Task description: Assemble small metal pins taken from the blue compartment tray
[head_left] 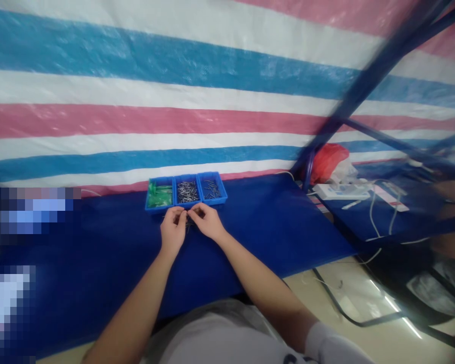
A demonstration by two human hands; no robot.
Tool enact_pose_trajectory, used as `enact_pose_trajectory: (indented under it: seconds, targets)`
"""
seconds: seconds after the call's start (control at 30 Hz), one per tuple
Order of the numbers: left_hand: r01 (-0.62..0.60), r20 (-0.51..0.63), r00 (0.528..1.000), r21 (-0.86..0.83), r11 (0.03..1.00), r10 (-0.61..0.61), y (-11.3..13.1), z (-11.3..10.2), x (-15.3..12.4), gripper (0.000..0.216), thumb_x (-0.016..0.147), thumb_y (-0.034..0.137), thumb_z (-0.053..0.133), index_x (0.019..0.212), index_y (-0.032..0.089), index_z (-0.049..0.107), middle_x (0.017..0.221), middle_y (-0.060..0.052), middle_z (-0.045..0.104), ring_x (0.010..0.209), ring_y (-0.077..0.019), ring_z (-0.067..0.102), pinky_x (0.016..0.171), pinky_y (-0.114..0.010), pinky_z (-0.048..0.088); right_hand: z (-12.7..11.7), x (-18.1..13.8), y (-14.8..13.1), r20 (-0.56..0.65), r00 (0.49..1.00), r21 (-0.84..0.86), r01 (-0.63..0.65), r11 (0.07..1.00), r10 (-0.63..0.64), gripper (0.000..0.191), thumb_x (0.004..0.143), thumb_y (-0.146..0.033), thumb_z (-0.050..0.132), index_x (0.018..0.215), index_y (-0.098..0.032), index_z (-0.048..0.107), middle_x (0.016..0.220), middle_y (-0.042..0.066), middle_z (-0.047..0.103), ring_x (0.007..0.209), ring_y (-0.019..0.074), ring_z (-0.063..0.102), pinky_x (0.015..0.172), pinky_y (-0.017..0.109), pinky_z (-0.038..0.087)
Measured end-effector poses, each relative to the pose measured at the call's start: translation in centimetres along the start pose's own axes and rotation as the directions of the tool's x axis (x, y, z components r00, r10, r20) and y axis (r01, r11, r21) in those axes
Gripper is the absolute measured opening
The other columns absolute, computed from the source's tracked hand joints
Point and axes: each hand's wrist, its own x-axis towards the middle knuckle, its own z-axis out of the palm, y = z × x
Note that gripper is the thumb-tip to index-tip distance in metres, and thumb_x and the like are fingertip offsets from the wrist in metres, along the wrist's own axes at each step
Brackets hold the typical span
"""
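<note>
My left hand (173,226) and my right hand (208,221) meet fingertip to fingertip at the front edge of three joined blue bins. Both are closed in a pinch; whatever is between the fingers is too small to make out. A few thin metal pieces (188,222) show between the hands, low against the table. In the left bin lie green plastic packets (161,194). Many slim silvery metal pieces (187,192), like nails or screws, fill the middle bin. The right bin (223,198) has fewer, darker slim pieces (211,189).
The bins stand on a blue-covered table (273,222) against a striped plastic sheet (144,121). Rightward are a dark metal frame post (326,131), a red plastic bag (328,161), a white power strip (339,191) and loose cables. Another person sits at far right. Blurred-out patches cover the left.
</note>
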Motion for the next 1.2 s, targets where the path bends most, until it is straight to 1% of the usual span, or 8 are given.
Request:
enact_pose_trajectory:
  seconds: [0.07, 0.23, 0.47, 0.6, 0.7, 0.97, 1.07, 1.2]
  targets:
    - [0.006, -0.007, 1.000, -0.033, 0.999, -0.006, 0.0, 0.1, 0.0, 0.023, 0.087, 0.038, 0.065, 0.103, 0.022, 0.063, 0.091, -0.005, 0.072, 0.081, -0.0192, 0.070, 0.079, -0.033, 0.057, 0.0, 0.0, -0.1, -0.003, 1.000, -0.014, -0.003, 1.000, 0.003, 0.018, 0.088, -0.037, 0.063, 0.083, -0.020, 0.066, 0.078, 0.000, 0.068, 0.072, 0.0153, 0.062, 0.069, 0.027, 0.048]
    - [-0.009, -0.015, 1.000, -0.117, 0.993, 0.007, 0.2, 0.2, -0.1, 0.027, 0.084, 0.037, 0.069, 0.104, 0.021, 0.061, 0.102, -0.008, 0.073, 0.092, -0.0199, 0.072, 0.086, -0.035, 0.057, -0.2, 0.0, 0.0, -0.020, 1.000, -0.041, -0.015, 0.999, 0.014, 0.023, 0.089, -0.040, 0.061, 0.080, -0.020, 0.065, 0.075, 0.000, 0.068, 0.070, 0.0156, 0.061, 0.068, 0.027, 0.046]
    - [-0.012, -0.023, 1.000, -0.056, 0.998, 0.010, 0.4, 0.2, 0.0, 0.026, 0.083, 0.035, 0.071, 0.102, 0.021, 0.062, 0.096, -0.007, 0.073, 0.085, -0.0186, 0.071, 0.081, -0.033, 0.057, -0.2, 0.1, 0.4, -0.033, 0.999, -0.067, -0.033, 0.997, 0.031, 0.027, 0.089, -0.044, 0.061, 0.077, -0.020, 0.067, 0.074, 0.001, 0.068, 0.069, 0.0165, 0.062, 0.067, 0.028, 0.048]
    - [-0.034, -0.039, 0.999, -0.041, 0.999, 0.032, 0.5, 0.2, 0.0, 0.023, 0.086, 0.036, 0.067, 0.102, 0.021, 0.063, 0.098, -0.007, 0.072, 0.089, -0.0192, 0.070, 0.083, -0.034, 0.056, 0.0, 0.1, 0.5, -0.020, 1.000, 0.001, 0.004, 1.000, -0.004, 0.019, 0.087, -0.039, 0.065, 0.088, -0.021, 0.070, 0.082, 0.002, 0.072, 0.074, 0.0167, 0.065, 0.072, 0.029, 0.051]
    - [-0.035, -0.049, 0.998, -0.027, 0.999, 0.033, 0.5, 0.1, 0.0, 0.023, 0.086, 0.037, 0.067, 0.101, 0.021, 0.063, 0.097, -0.007, 0.072, 0.090, -0.0193, 0.070, 0.083, -0.033, 0.055, 0.1, 0.1, 0.8, -0.005, 1.000, 0.027, 0.025, 0.999, -0.025, 0.017, 0.086, -0.035, 0.067, 0.094, -0.021, 0.071, 0.084, 0.002, 0.072, 0.076, 0.0169, 0.067, 0.073, 0.029, 0.052]
    - [-0.004, -0.041, 0.999, -0.023, 1.000, 0.003, 0.3, 0.1, 0.0, 0.027, 0.087, 0.042, 0.065, 0.103, 0.021, 0.063, 0.086, -0.004, 0.070, 0.077, -0.0179, 0.069, 0.074, -0.031, 0.057, 0.0, 0.1, 0.8, 0.038, 0.998, -0.049, 0.041, 0.998, -0.039, 0.016, 0.090, -0.035, 0.063, 0.092, -0.021, 0.070, 0.087, 0.003, 0.072, 0.077, 0.0166, 0.066, 0.072, 0.028, 0.050]
    - [0.004, -0.039, 0.999, -0.059, 0.998, -0.006, 0.5, 0.1, -0.1, 0.029, 0.085, 0.042, 0.068, 0.104, 0.021, 0.062, 0.092, -0.006, 0.071, 0.078, -0.0179, 0.070, 0.075, -0.032, 0.058, -0.1, 0.1, 0.5, 0.026, 0.999, -0.065, 0.031, 0.997, -0.030, 0.017, 0.091, -0.035, 0.060, 0.089, -0.021, 0.069, 0.083, 0.001, 0.070, 0.074, 0.0161, 0.064, 0.070, 0.028, 0.048]
    - [-0.006, 0.001, 1.000, -0.120, 0.993, 0.006, 0.9, 0.2, -0.2, 0.032, 0.082, 0.039, 0.072, 0.105, 0.021, 0.061, 0.105, -0.009, 0.072, 0.078, -0.0171, 0.071, 0.077, -0.033, 0.059, -0.3, 0.1, 0.3, -0.003, 1.000, -0.113, 0.000, 0.994, 0.000, 0.026, 0.093, -0.041, 0.057, 0.081, -0.021, 0.067, 0.074, 0.000, 0.066, 0.067, 0.0156, 0.059, 0.064, 0.027, 0.045]
